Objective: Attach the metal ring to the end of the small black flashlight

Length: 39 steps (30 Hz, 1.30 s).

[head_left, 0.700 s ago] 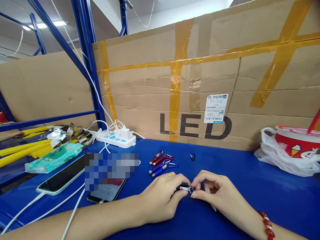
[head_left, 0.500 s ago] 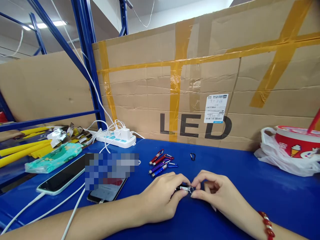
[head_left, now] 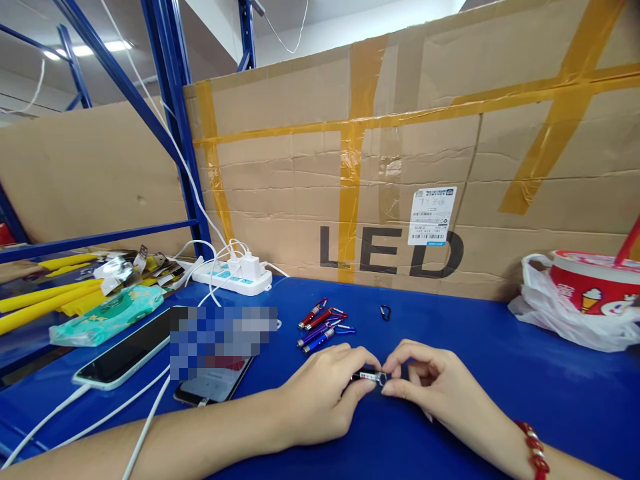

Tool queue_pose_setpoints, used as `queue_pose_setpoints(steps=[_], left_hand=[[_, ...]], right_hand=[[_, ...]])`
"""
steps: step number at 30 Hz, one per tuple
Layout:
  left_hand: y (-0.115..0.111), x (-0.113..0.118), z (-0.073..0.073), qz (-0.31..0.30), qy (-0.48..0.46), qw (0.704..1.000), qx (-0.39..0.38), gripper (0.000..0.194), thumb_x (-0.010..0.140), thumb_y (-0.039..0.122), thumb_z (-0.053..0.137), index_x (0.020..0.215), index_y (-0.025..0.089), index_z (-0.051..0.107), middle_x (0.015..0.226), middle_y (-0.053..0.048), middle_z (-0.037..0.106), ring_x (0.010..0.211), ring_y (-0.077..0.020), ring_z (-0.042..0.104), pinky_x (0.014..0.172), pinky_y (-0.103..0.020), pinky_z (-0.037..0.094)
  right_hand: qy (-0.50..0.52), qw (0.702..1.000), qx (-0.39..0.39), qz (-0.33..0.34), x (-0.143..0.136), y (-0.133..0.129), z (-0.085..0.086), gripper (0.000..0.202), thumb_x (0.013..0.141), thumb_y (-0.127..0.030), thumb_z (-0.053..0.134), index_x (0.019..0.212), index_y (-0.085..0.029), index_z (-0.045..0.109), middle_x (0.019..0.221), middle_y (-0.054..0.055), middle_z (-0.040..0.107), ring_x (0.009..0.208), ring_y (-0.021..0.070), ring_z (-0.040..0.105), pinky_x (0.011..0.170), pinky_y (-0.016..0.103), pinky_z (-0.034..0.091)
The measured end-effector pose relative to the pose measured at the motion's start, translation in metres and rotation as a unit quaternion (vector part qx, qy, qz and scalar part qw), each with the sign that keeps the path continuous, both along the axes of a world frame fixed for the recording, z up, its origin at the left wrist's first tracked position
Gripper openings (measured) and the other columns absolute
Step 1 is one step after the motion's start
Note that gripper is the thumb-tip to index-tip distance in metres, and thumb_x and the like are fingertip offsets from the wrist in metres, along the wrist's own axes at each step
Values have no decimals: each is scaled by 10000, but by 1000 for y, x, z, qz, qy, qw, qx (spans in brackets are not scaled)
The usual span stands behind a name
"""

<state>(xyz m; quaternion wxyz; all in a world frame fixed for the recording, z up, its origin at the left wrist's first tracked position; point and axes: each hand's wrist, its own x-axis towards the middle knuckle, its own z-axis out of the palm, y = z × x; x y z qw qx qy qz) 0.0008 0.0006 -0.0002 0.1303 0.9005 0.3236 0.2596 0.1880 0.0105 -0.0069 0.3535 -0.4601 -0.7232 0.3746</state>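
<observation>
My left hand pinches a small black cylinder with a white label, held level just above the blue table. At the cylinder's right end is a small metal ring, which the thumb and forefinger of my right hand grip. Beyond my left hand lie several slim metal cylinders with clips: two red ones, a purple one and a blue one. A loose black carabiner rests behind my hands.
To the left are two phones with white cables, a green packet and a white power strip. A red cup in a plastic bag stands right. A cardboard wall rises behind the blue table.
</observation>
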Motion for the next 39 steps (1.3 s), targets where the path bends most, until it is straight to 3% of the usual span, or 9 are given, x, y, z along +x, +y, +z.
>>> queue_pose_setpoints(steps=[26, 30, 35, 39], left_hand=[[0, -1, 1, -1, -2, 1000, 1, 162, 878, 137, 418, 996, 167, 525, 918, -45, 605, 838, -162, 558, 761, -242, 434], [-1, -1, 1, 2, 2, 1000, -2, 164, 878, 141, 413, 997, 181, 520, 919, -40, 604, 845, -164, 558, 761, -248, 439], [1, -1, -1, -5, -5, 1000, -8, 148, 877, 130, 418, 979, 179, 513, 931, -41, 606, 861, -163, 565, 765, -245, 441], [1, -1, -2, -15, -9, 1000, -14, 121, 874, 117, 415, 937, 177, 500, 935, -42, 610, 865, -163, 571, 755, -241, 443]], right_hand=[[2, 1000, 1, 9, 2, -1, 0, 202, 664, -344, 681, 715, -170, 592, 415, -104, 356, 360, 52, 322, 386, 169, 285], [1, 1000, 6, 5, 1, -2, 1, 202, 664, -353, 678, 707, -170, 604, 472, -83, 432, 359, 45, 309, 388, 181, 283], [-10, 997, 79, -11, 2, -2, -1, 176, 660, -360, 681, 654, -185, 662, 632, -16, 559, 438, 70, 354, 438, 216, 305], [-11, 994, 106, -7, 2, -3, -2, 190, 658, -383, 685, 637, -194, 683, 655, 7, 580, 481, 94, 400, 461, 232, 326]])
